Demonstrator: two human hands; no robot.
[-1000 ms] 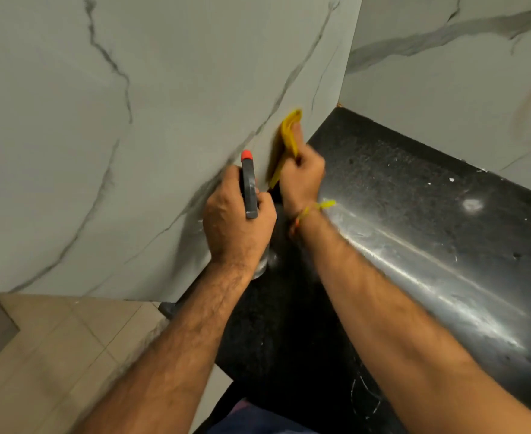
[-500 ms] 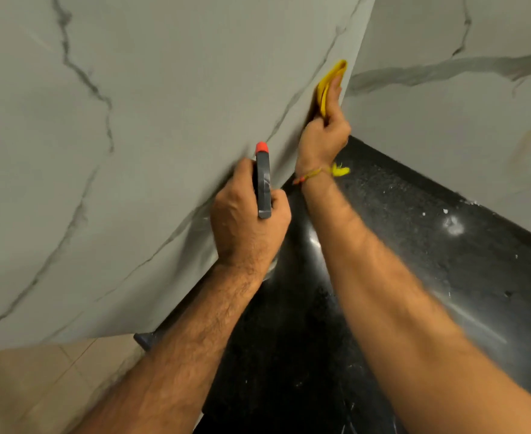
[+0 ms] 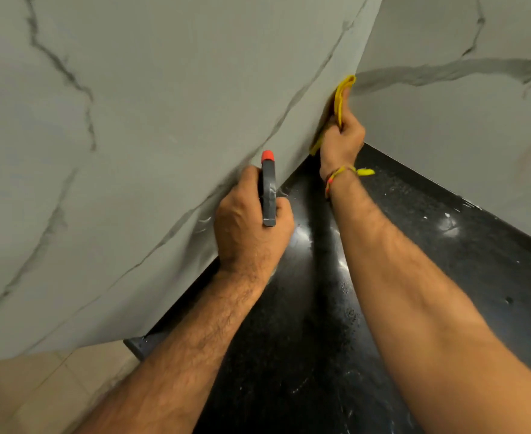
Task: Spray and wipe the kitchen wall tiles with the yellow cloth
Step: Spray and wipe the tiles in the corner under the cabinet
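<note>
Pale grey marble-look wall tiles with dark veins (image 3: 170,126), meeting at a corner above a glossy black stone countertop (image 3: 445,245). Right hand (image 3: 341,140) curled round a folded yellow cloth (image 3: 339,101), pressing it flat to the left tile beside the corner, higher than a second ago: wiping stroke climbing, likely mid-task. Left hand (image 3: 251,227) gripping a grey spray bottle with red nozzle (image 3: 268,189), aimed at the tile, idle.
</note>
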